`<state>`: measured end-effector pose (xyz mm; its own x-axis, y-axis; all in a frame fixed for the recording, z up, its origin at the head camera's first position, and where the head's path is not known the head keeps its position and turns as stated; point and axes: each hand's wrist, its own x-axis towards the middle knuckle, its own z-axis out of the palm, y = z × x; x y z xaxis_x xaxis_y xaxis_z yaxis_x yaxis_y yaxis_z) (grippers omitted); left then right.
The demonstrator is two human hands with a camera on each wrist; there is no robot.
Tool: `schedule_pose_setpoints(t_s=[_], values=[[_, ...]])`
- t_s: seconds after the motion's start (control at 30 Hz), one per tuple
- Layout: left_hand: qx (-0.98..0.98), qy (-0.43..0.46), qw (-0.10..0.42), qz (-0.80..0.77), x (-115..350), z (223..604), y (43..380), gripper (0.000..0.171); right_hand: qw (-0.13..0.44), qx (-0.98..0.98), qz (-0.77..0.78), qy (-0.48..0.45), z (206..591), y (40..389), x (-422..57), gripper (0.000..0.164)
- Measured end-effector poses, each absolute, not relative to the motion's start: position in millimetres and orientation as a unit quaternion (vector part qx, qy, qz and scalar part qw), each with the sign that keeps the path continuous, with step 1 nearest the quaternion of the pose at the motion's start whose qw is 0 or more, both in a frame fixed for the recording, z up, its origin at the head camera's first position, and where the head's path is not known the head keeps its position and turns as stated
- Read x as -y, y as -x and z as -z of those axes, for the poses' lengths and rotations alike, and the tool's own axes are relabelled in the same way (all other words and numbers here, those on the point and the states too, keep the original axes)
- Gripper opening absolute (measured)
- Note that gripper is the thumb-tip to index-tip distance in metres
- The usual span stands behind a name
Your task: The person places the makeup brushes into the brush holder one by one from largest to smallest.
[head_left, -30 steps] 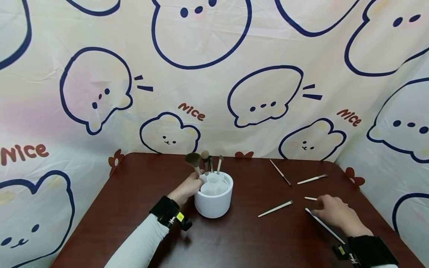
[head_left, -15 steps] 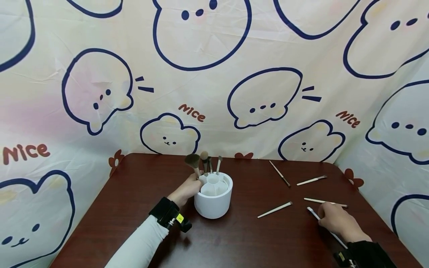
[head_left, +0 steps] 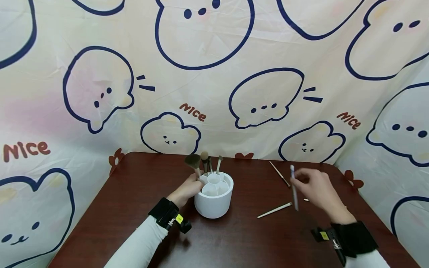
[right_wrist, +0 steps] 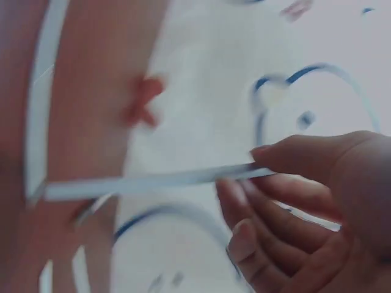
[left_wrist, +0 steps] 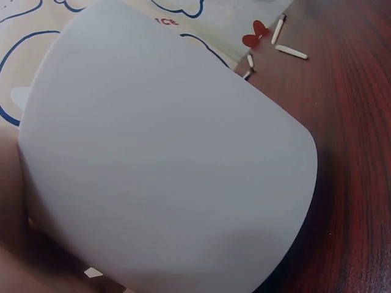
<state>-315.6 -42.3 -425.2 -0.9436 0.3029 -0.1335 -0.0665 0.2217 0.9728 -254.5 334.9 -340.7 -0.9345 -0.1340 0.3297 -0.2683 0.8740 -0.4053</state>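
My left hand [head_left: 186, 190] grips the left side of a white round brush holder [head_left: 213, 206], which stands upright on the table and has several compartments. Its smooth wall [left_wrist: 171, 152] fills most of the left wrist view. Several makeup brushes [head_left: 193, 161] stand bristles up in its rear compartments, while the front ones show nothing inside. Over the right part of the table, my right hand [head_left: 316, 188] pinches a pale-handled makeup brush [head_left: 295, 197] near its upper end. In the blurred right wrist view, thumb and fingertips meet on that brush [right_wrist: 153, 182].
Loose makeup brushes lie on the brown table [head_left: 241, 242]: one pale [head_left: 275, 210] right of the holder, another thin one [head_left: 279, 174] farther back. A further brush [head_left: 306, 200] is mostly hidden by my right arm. A patterned cloth [head_left: 214, 89] hangs behind the table.
My right hand has picked up the makeup brush lying near the front right and carried it up, away and leftward. My left hand and the holder have stayed put.
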Motion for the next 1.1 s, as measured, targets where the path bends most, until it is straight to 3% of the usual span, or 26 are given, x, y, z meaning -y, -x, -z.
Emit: schedule_pose_setpoints(t_s=[0.17, 0.47, 0.8, 1.1], values=[[-0.747, -0.083, 0.149, -0.642, 41.7, 427.8, 317.4, 0.061, 0.195, 0.914, -0.317, -0.164, 318.7, 270.4, -278.6, 0.014], [-0.736, -0.098, 0.156, -0.651, 40.2, 431.9, 319.3, 0.058, 0.184, 0.829, -0.474, -0.235, 289.4, 278.6, -199.7, 0.01], [-0.747, -0.08, 0.154, -0.642, 41.1, 431.0, 316.1, 0.059, 0.133, 0.837, -0.486, -0.213, 345.3, 309.9, -183.8, 0.011], [-0.751, -0.066, 0.158, -0.638, 40.4, 430.2, 317.1, 0.062, 0.091, 0.888, -0.415, -0.176, 374.0, 313.2, -176.5, 0.009]])
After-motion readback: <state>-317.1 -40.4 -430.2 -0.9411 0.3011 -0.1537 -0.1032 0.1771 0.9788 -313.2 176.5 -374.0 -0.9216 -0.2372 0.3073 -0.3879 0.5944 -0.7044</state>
